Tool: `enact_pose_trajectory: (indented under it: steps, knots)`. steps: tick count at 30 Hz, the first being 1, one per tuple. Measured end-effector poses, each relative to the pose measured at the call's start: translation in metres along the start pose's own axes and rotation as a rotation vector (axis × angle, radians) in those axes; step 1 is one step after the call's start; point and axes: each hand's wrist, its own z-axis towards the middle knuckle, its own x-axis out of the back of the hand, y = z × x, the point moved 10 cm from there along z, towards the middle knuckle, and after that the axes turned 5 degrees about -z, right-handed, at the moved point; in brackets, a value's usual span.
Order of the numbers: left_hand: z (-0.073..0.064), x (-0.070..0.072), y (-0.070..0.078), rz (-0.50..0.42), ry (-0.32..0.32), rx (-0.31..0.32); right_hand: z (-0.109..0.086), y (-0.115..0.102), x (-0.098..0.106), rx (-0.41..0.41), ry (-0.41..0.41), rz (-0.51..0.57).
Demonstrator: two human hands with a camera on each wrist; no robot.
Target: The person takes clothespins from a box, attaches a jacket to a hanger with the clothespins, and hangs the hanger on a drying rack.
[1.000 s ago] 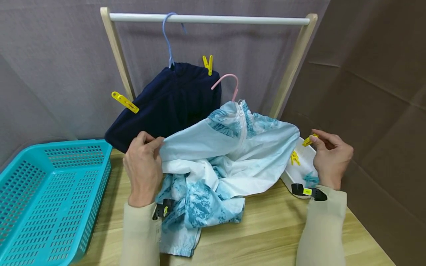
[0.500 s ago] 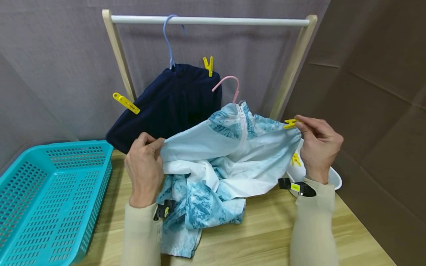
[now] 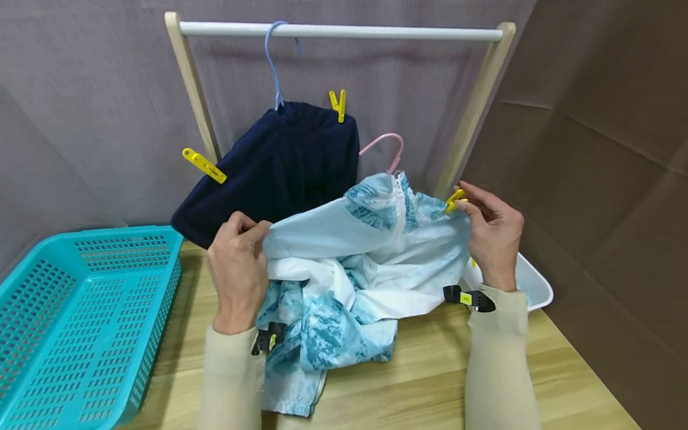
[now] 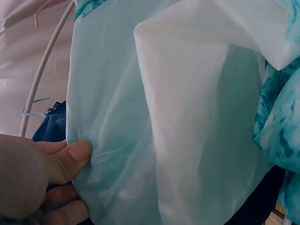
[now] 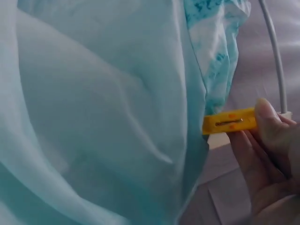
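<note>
A light blue and white zip jacket (image 3: 328,230) with teal patches is on a pink hanger (image 3: 395,143), its lower part bunched on the wooden table. My left hand (image 3: 236,269) pinches the jacket's left shoulder edge between thumb and fingers; the left wrist view shows the thumb (image 4: 77,152) lying over the cloth. My right hand (image 3: 494,233) pinches a yellow clothespin (image 3: 455,201) at the jacket's right shoulder. In the right wrist view the tip of the clothespin (image 5: 229,122) meets the cloth edge; whether it grips the fabric I cannot tell.
Behind, a dark navy garment (image 3: 290,161) with two yellow clothespins hangs by a blue hanger (image 3: 271,60) from the rack's white bar (image 3: 387,31). A turquoise basket (image 3: 174,286) stands at left. A white tray (image 3: 540,295) sits behind my right hand, partly hidden.
My right hand has brought the clothespin leftward from above the white tray to the jacket's right shoulder. The pink hanger and collar have shifted slightly right and down. My left hand keeps its pinch.
</note>
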Motion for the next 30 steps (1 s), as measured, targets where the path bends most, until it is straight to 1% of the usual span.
enact_pose_trajectory:
  steps: [5, 7, 12, 17, 20, 23, 28, 30]
  knots:
    - [0.0, 0.002, 0.0, -0.01, 0.018, -0.007, 0.0, 0.006, -0.001, -0.022, 0.032, -0.005]
    - [0.0, 0.002, -0.001, -0.01, 0.018, -0.001, -0.001, 0.007, -0.003, -0.035, 0.018, 0.003]
    - [0.002, 0.0, -0.004, -0.012, 0.005, 0.022, 0.0, 0.009, -0.006, -0.067, -0.046, -0.012]
    - [0.002, 0.0, -0.006, -0.022, 0.012, 0.014, 0.003, 0.022, 0.005, -0.118, -0.044, -0.021]
    - [0.002, 0.0, -0.007, -0.026, 0.017, 0.011, 0.004, 0.035, 0.013, -0.165, -0.042, -0.09]
    - [0.001, 0.001, -0.009, -0.026, 0.023, 0.024, 0.004, 0.052, 0.021, -0.254, -0.052, -0.192]
    - [-0.001, 0.001, -0.012, -0.022, 0.019, 0.044, -0.008, 0.094, 0.036, -0.501, -0.102, -0.4]
    - [-0.001, 0.001, -0.012, -0.021, 0.016, 0.045, -0.015, 0.112, 0.041, -0.575, -0.135, -0.472]
